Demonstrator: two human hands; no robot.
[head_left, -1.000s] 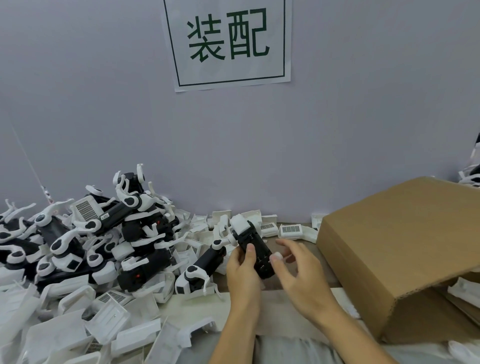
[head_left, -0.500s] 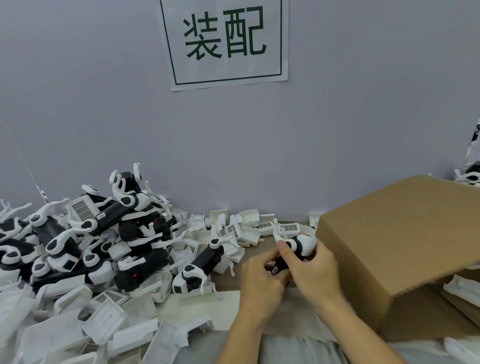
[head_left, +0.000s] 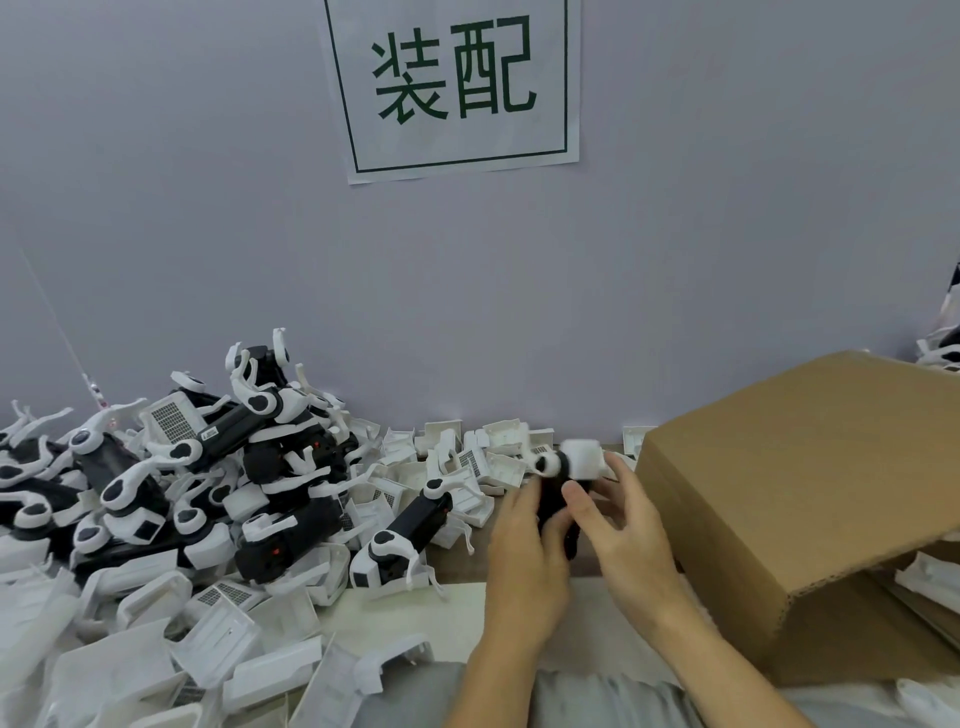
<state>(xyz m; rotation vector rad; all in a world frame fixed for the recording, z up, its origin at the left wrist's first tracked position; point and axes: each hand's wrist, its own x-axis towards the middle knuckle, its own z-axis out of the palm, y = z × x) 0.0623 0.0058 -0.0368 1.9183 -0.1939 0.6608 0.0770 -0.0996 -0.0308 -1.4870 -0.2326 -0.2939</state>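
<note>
Both hands hold one black-and-white plastic assembly just above the table, in front of me. My left hand grips its black body from the left. My right hand holds it from the right, thumb on the black body, fingers curled behind. A white cap sits at the part's upper end, blurred by motion. The lower end of the part is hidden between my palms.
A tall pile of finished black-and-white assemblies fills the left. Loose white plastic covers lie at front left and along the wall. A cardboard box stands close on the right. A paper sign hangs on the wall.
The part has been turned in my hands: a second ago its long black body pointed up-left, now the white cap end sits up between my hands. Both hands shifted slightly right.
</note>
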